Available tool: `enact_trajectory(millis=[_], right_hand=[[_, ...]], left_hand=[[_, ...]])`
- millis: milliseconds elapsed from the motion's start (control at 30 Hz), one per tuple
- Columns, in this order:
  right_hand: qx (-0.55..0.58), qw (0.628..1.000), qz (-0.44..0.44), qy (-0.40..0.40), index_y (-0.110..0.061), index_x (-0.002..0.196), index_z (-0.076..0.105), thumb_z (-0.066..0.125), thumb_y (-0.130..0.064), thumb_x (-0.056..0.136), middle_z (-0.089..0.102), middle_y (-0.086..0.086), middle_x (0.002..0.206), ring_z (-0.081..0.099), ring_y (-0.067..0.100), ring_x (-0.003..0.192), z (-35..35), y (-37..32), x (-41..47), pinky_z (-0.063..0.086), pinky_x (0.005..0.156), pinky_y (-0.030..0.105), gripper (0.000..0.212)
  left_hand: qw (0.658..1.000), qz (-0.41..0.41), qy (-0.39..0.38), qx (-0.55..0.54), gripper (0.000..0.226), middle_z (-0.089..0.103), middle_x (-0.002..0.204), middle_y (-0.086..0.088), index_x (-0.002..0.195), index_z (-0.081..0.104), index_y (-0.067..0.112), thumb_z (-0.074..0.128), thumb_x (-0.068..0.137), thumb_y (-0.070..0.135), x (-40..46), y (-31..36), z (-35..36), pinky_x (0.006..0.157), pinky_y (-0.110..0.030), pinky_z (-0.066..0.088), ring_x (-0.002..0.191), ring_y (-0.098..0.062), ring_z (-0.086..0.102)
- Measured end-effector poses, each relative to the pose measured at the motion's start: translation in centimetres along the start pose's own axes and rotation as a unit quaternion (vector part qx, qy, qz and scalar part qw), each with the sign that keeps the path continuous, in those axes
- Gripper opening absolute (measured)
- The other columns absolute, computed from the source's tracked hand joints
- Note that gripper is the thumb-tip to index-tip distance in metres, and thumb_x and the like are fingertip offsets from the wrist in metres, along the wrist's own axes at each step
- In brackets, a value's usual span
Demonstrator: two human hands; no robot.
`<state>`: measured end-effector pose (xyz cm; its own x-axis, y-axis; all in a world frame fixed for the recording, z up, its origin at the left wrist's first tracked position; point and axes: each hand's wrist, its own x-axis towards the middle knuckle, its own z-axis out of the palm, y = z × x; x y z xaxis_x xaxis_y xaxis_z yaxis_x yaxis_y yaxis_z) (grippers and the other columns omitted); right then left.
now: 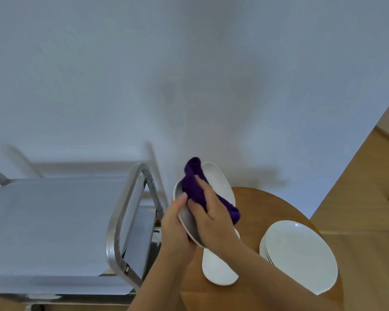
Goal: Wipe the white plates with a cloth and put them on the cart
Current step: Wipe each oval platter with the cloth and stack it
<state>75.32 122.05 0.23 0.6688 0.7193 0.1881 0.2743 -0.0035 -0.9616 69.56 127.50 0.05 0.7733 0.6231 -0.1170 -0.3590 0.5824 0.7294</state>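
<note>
Plate (pixel 213 178) is being held tilted above the round wooden surface (pixel 256 212), gripped at its lower rim by the left hand (pixel 175 225), while the purple cloth (pixel 195 187) is being pressed into it by the right hand (pixel 211 218). A stack of plates (pixel 301 254) and another white dish (pixel 218 270) are lying on the surface below; the steel cart (pixel 54 221) is standing just beside its left edge, handle (pixel 121 212) nearest.

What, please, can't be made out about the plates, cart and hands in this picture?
Head view only:
- Stack of white oval plates: count unclear, rims merge.
- Held white plate: its centre is covered by the purple cloth and right hand.
- Left hand: fingers hidden behind plate.
- Steel cart: lower shelf, wheels cut off.
</note>
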Motion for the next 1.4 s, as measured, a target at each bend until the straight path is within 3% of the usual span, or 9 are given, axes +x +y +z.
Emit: enact_trajectory(millis=[67,200,300,467,633,733,833,1033,1400], right_hand=[[0.026,0.998,-0.005,-0.05,-0.052,0.126,0.042,0.047,-0.027,0.09,0.053,-0.035,0.11,0.049,-0.01,0.109,0.7,-0.5,-1.1,0.042,0.102,0.026,0.044],[0.079,0.993,-0.018,-0.083,-0.042,0.112,0.056,0.052,-0.035,0.079,0.063,-0.022,0.104,0.057,0.005,0.104,0.6,-0.5,-2.4,0.051,0.09,0.029,0.034],[0.072,0.989,-0.025,-0.126,-0.028,0.1,0.062,0.05,-0.045,0.067,0.064,-0.018,0.082,0.06,0.008,0.087,-0.7,0.6,-2.7,0.049,0.07,0.02,0.039],[-0.026,0.99,-0.052,-0.129,-0.035,0.082,0.06,0.046,-0.035,0.07,0.062,-0.009,0.067,0.061,0.012,0.071,-3.2,3.1,-2.0,0.049,0.054,0.022,0.019],[-0.197,0.975,0.087,-0.045,-0.026,0.081,0.056,0.042,-0.032,0.077,0.062,-0.003,0.07,0.06,0.015,0.07,-5.5,8.7,0.3,0.051,0.059,0.027,0.016],[-0.071,0.968,0.215,0.105,-0.019,0.077,0.056,0.049,-0.016,0.087,0.061,0.001,0.07,0.059,0.019,0.071,-5.9,11.4,0.9,0.042,0.054,0.023,0.013],[0.015,0.937,0.297,0.182,-0.019,0.077,0.059,0.051,-0.014,0.085,0.062,0.004,0.07,0.059,0.02,0.068,-6.1,13.0,0.3,0.043,0.052,0.026,0.013],[0.064,0.884,0.404,0.227,-0.022,0.087,0.06,0.052,-0.011,0.087,0.065,0.004,0.081,0.061,0.023,0.077,-5.3,16.5,-2.3,0.046,0.052,0.026,0.014],[0.131,0.796,0.517,0.288,-0.004,0.071,0.065,0.048,0.013,0.081,0.066,0.006,0.06,0.058,0.03,0.07,-3.8,18.7,-4.2,0.04,0.057,0.03,0.026]], left_hand=[[0.999,0.021,0.043,-0.006,0.036,0.072,0.092,-0.011,0.095,0.075,0.015,0.056,0.082,0.042,0.2,0.3,-0.4,0.068,-0.036,0.057,0.085,-0.026,0.071],[0.995,0.0,0.088,-0.049,0.036,0.064,0.066,-0.006,0.072,0.07,0.01,0.059,0.074,0.045,0.3,0.6,-1.1,0.052,-0.03,0.056,0.059,-0.019,0.066],[0.987,-0.057,0.125,-0.081,0.043,0.068,0.061,-0.008,0.086,0.062,0.008,0.066,0.067,0.046,0.3,1.0,-1.7,0.048,-0.032,0.055,0.051,-0.023,0.067],[0.985,-0.097,0.118,-0.074,0.044,0.074,0.074,-0.013,0.101,0.06,0.013,0.059,0.063,0.034,1.1,1.2,-3.2,0.05,-0.039,0.055,0.059,-0.029,0.07],[0.978,-0.099,0.17,0.063,0.02,0.075,0.076,-0.008,0.095,0.06,0.021,0.043,0.088,0.029,2.1,0.2,-6.2,0.056,-0.042,0.056,0.068,-0.031,0.07],[0.955,-0.113,0.229,0.151,0.02,0.068,0.101,-0.01,0.109,0.055,0.021,0.042,0.096,0.029,3.8,-1.0,-8.9,0.077,-0.045,0.054,0.095,-0.032,0.062],[0.933,-0.139,0.242,0.227,0.023,0.062,0.108,-0.007,0.112,0.053,0.023,0.04,0.101,0.037,6.1,-2.2,-11.6,0.081,-0.043,0.052,0.1,-0.028,0.058],[0.867,-0.184,0.233,0.401,0.046,0.07,0.095,-0.02,0.091,0.066,0.01,0.046,0.095,0.05,12.7,-6.0,-15.9,0.081,-0.045,0.053,0.09,-0.033,0.065],[0.848,-0.226,0.259,0.403,0.036,0.064,0.092,-0.009,0.085,0.059,0.015,0.047,0.096,0.046,23.0,-12.8,-20.4,0.089,-0.044,0.05,0.093,-0.027,0.06]])
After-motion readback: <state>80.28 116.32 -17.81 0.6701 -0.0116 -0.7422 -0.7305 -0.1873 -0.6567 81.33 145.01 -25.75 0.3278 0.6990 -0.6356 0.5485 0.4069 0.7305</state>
